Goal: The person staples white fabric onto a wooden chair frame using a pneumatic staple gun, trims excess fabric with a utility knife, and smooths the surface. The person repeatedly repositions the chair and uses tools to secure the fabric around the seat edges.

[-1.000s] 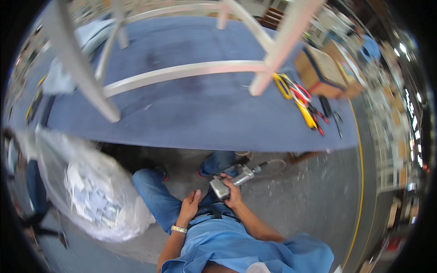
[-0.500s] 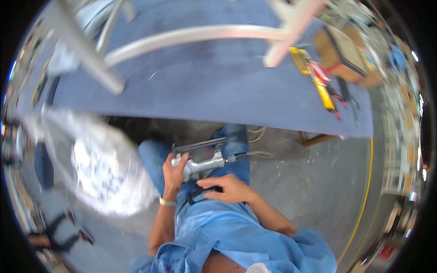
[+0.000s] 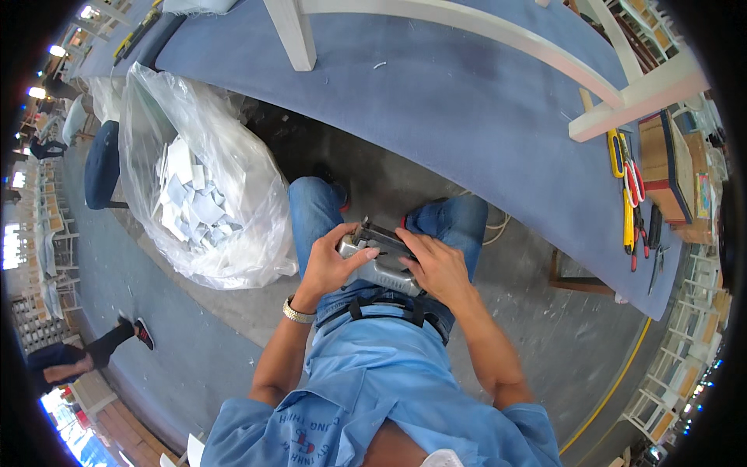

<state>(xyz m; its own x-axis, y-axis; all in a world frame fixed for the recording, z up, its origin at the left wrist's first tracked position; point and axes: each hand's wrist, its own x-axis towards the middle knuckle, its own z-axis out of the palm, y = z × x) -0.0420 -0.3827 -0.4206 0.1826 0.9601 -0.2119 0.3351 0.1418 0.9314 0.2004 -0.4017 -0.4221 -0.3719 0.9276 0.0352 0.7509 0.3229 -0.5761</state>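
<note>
A silver pneumatic staple gun (image 3: pixel 391 278) rests over my lap, its dark magazine turned upward. My left hand (image 3: pixel 331 262) is closed around one end of it, thumb lying across the metal body. At the other end my right hand (image 3: pixel 440 267) grips the magazine, its fingers over the top and the thumb below. Whether any staples are inside cannot be seen.
A blue-covered table (image 3: pixel 436 101) spans the front, bearing a white chair frame (image 3: pixel 299 39). Yellow cutters (image 3: pixel 628 218), red-handled scissors (image 3: pixel 634 183) and cardboard boxes (image 3: pixel 665 167) lie at its right. A clear plastic bag (image 3: pixel 257 226) of scraps stands left; a person's leg (image 3: pixel 109 342) shows lower left.
My right hand has gone from beside my waist onto the staple gun's magazine. The gun has turned in my left hand. My view has swung, shifting the table and bag.
</note>
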